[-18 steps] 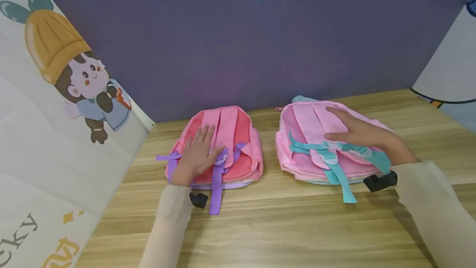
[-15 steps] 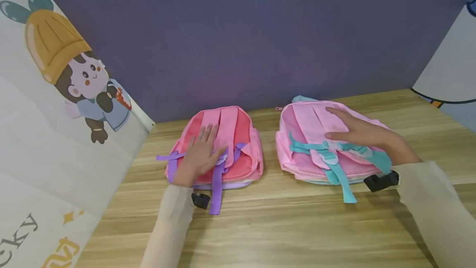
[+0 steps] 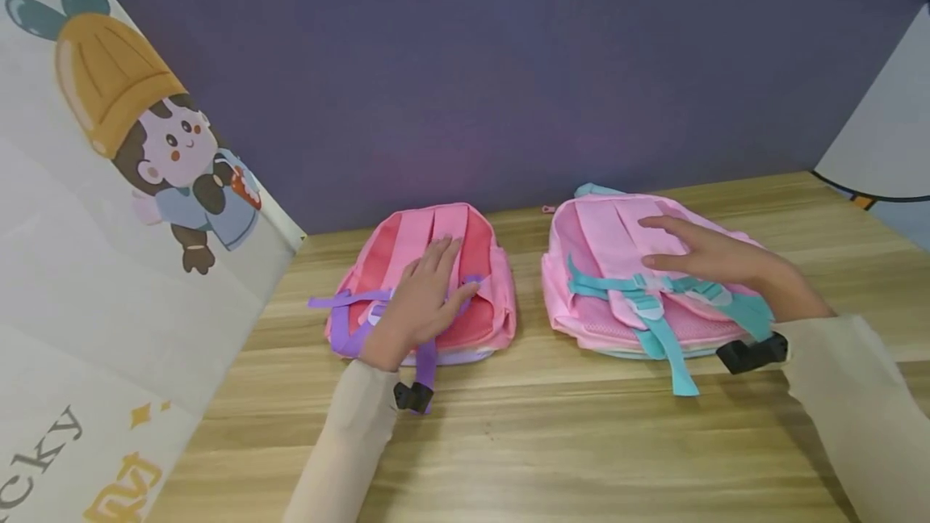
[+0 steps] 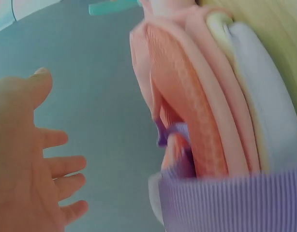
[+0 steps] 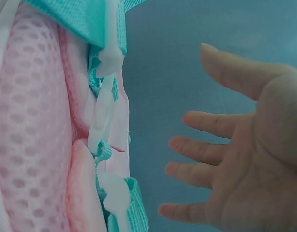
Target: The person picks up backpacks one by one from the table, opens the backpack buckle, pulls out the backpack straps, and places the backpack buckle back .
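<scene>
Two small backpacks lie side by side on the wooden table, straps facing up. Over the coral-pink backpack (image 3: 378, 253) with purple straps (image 3: 349, 337), my left hand (image 3: 421, 301) hovers with its fingers extended. The left wrist view shows a gap between that hand (image 4: 32, 159) and the backpack (image 4: 187, 96). At the right, my right hand (image 3: 715, 257) is held above the light-pink backpack (image 3: 596, 232), which has teal straps (image 3: 672, 353). Spread fingers and a bare palm show in the right wrist view, apart from the white buckles (image 5: 114, 193). Neither hand holds anything.
The wooden table (image 3: 523, 442) runs back to a dark blue-grey panel (image 3: 508, 71). A white panel (image 3: 73, 329) with a cartoon figure (image 3: 182, 144) stands on the left. Another light panel (image 3: 886, 119) rises at the right.
My left hand has moved rightward across the coral-pink backpack, uncovering its left buckle. My right hand stays nearly in place, and the head view has shifted slightly.
</scene>
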Available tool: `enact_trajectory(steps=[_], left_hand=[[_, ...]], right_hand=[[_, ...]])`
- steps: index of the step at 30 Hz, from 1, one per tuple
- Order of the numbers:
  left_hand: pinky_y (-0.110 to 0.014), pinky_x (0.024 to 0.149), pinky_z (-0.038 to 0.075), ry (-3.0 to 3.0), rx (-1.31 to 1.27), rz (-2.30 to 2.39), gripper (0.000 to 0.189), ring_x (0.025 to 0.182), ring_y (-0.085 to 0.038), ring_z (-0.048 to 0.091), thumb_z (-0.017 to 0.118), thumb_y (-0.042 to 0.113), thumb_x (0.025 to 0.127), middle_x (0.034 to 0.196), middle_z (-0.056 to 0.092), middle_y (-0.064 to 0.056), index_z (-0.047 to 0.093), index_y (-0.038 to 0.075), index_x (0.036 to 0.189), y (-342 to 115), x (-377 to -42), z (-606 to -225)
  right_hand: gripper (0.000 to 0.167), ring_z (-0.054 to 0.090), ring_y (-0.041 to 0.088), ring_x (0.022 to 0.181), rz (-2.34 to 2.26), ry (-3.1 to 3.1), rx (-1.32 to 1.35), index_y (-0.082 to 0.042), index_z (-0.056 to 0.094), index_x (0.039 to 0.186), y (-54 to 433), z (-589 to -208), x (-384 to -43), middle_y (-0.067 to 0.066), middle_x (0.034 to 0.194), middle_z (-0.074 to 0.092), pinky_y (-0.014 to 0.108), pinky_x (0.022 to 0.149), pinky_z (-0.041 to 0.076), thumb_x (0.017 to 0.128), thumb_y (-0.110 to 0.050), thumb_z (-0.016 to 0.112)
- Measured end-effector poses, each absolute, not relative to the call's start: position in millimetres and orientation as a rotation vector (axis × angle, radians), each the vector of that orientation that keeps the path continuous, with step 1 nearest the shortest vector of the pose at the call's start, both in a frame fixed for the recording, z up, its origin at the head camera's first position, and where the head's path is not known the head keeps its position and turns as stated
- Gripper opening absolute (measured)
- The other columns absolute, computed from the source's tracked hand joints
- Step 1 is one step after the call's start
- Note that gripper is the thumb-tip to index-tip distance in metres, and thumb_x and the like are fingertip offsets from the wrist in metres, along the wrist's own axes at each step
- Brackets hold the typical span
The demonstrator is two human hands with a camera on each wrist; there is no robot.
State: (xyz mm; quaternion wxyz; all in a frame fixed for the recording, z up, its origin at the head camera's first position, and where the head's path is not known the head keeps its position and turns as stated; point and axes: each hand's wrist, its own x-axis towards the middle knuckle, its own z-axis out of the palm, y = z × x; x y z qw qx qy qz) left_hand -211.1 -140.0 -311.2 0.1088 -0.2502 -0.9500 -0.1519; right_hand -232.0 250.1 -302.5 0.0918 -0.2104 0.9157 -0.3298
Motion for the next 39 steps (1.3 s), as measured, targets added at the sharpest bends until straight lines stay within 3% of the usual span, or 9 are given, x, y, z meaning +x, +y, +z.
enact_trajectory(steps=[11,20,29,39], left_hand=[[-0.05,0.11,0.03,-2.649,-0.874,-0.481,0.06,0.137,-0.032,0.035,0.051,0.033,0.096,0.145,0.039,-0.02,0.034,-0.003,0.143,-106,-207,-304],[-0.045,0.113,0.029,-2.666,-0.957,-0.402,0.059,0.139,-0.03,0.034,0.045,0.034,0.097,0.148,0.037,-0.018,0.032,0.0,0.144,-76,-207,-306],[-0.04,0.112,0.031,-2.638,-1.021,-0.308,0.057,0.136,-0.027,0.038,0.045,0.038,0.098,0.147,0.04,-0.015,0.036,0.005,0.144,-42,-207,-310],[-0.038,0.113,0.031,-2.646,-1.059,-0.191,0.054,0.139,-0.022,0.035,0.041,0.04,0.1,0.148,0.039,-0.009,0.037,0.01,0.144,-9,-203,-316]], right_hand=[[0.064,0.025,0.053,0.132,-1.04,2.741,-0.64,-0.003,0.028,0.145,257,-310,-230,0.029,0.148,0.025,0.072,0.097,0.027,0.094,-0.027,0.058],[0.062,0.027,0.053,0.132,-1.002,2.789,-0.614,-0.001,0.031,0.142,260,-318,-226,0.028,0.145,0.033,0.07,0.097,0.03,0.094,-0.032,0.057],[0.063,0.031,0.054,0.128,-0.976,2.875,-0.611,0.006,0.03,0.142,271,-327,-228,0.033,0.143,0.033,0.069,0.096,0.031,0.094,-0.025,0.058],[0.066,0.025,0.061,0.125,-0.923,2.956,-0.433,0.013,0.029,0.138,291,-331,-229,0.043,0.139,0.026,0.073,0.096,0.024,0.093,-0.025,0.058]])
